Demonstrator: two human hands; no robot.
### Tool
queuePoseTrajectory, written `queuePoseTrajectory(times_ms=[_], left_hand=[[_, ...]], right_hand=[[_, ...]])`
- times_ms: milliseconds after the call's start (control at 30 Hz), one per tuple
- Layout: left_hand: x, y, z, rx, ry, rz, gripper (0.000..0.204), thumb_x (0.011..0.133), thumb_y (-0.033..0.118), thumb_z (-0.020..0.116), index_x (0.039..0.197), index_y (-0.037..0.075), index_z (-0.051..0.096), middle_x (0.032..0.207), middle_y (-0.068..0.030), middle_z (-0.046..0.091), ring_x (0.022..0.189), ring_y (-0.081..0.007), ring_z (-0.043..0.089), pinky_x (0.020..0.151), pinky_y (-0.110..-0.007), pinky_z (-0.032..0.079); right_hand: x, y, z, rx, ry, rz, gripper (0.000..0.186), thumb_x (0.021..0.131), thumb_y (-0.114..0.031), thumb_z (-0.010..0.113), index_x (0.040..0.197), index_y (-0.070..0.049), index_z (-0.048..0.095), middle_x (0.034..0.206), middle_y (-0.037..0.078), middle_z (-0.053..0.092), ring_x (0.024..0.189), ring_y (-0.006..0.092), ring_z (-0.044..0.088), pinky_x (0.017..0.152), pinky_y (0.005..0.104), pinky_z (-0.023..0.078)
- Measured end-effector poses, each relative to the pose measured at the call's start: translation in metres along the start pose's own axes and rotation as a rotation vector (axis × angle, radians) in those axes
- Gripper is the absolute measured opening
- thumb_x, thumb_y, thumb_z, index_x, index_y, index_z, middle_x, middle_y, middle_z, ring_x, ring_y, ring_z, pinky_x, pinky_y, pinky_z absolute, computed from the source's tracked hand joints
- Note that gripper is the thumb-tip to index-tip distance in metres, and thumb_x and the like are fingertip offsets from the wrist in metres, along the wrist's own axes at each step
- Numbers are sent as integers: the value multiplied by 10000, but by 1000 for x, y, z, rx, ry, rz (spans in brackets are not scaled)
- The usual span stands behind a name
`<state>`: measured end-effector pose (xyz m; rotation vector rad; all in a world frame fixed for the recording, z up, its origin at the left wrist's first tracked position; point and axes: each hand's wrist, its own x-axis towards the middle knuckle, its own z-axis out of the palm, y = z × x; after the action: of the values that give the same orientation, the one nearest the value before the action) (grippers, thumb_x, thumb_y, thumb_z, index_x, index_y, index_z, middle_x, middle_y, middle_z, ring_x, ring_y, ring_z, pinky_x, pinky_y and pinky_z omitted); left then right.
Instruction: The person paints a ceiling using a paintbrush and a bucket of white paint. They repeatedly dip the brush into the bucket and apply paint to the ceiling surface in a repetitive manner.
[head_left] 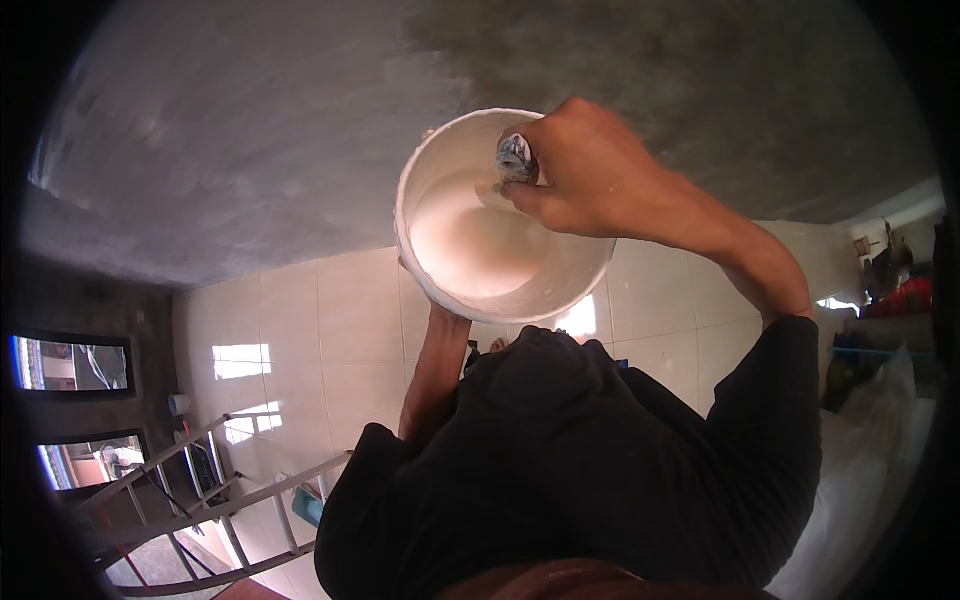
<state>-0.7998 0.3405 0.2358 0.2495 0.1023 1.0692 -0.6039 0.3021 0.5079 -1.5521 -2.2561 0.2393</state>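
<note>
A white round bucket (585, 265) is held up in front of my chest, its mouth tipped toward me. Milky, cream-white liquid (470, 250) covers its bottom. My left hand (428, 134) supports the bucket from its far left side; fingertips show at the rim and the rest is hidden behind the wall. Over the right part of the mouth, my right hand (590, 175) is closed around a paintbrush, whose paint-smeared handle end (515, 155) sticks out of the fist. The brush's lower part is mostly hidden by the hand and points down into the bucket.
A grey plastered wall (250, 130) rises ahead, with a darker patch on the right. Light tiles (360, 300) cover the floor. A metal ladder (270, 490) stands at lower left, near two window openings (75, 365). Clear plastic sheeting (870, 460) and assorted items lie at right.
</note>
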Motion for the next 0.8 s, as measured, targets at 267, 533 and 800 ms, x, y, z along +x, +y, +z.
queuePoseTrajectory(times_ms=[267, 533, 800], left_hand=[[4, 1, -1, 7, -13, -14, 865, 939, 762, 390, 1557, 158, 365, 1560, -115, 434, 1388, -346, 481, 1090, -580, 482], [0, 3, -2, 6, -13, -14, 905, 918, 805, 380, 1557, 165, 368, 1563, -107, 431, 1392, -350, 476, 1082, -588, 488], [1, 3, 15, 55, -98, -31, 947, 888, 844, 370, 1565, 183, 357, 1572, -91, 417, 1403, -332, 467, 1093, -574, 484]], right_hand=[[-3, -3, 6, -6, -13, 13, 235, 749, -177, 777, 798, 48, 727, 670, 213, 670, 611, 389, 660, 609, 428, 535], [-19, -9, -13, 105, 236, -95, 184, 773, -87, 775, 933, -1, 745, 683, 182, 681, 568, 344, 652, 544, 390, 511], [-39, -10, -19, -95, 421, -298, 259, 743, -40, 836, 979, -33, 730, 800, 145, 724, 611, 290, 685, 546, 329, 527]])
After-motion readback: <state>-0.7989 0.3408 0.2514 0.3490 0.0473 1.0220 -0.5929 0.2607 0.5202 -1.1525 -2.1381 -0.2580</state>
